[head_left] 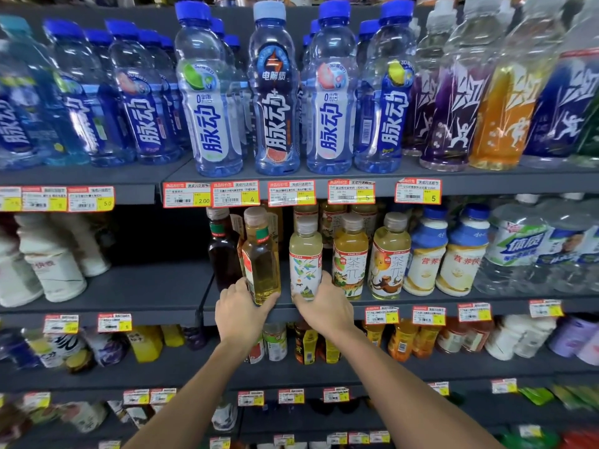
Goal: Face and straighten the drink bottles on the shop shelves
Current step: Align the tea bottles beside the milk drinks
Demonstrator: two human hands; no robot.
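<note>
We'd say we're somewhere in the middle of this job. Our left-hand grip (241, 307) has its fingers curled round the bottom of the square clear bottle of pale yellow tea with the beige cap (261, 264). That bottle sits at the front edge of the dark grey middle shelf (146, 286), leaning a bit, with its label showing only as a sliver down one side. Our right-hand grip (324, 306) is wrapped round the lower part of the round cloudy bottle with the white illustrated label (304, 264) just beside it, upright and facing out.

Looks done to us: the front row of blue-capped clear sports drink bottles (210, 92) up top, and the yellow tea bottles with animal labels (389, 260) to the right.

Looks left: the leaning white plastic bottles (55, 270) at far left, plus the lower shelves.

Hard to tell: both bases are under our fingers, so we can't say if either bottle is lifted. The back rows are hidden, our arms cover part of the shelf below, and the frame edges are blurred
</note>
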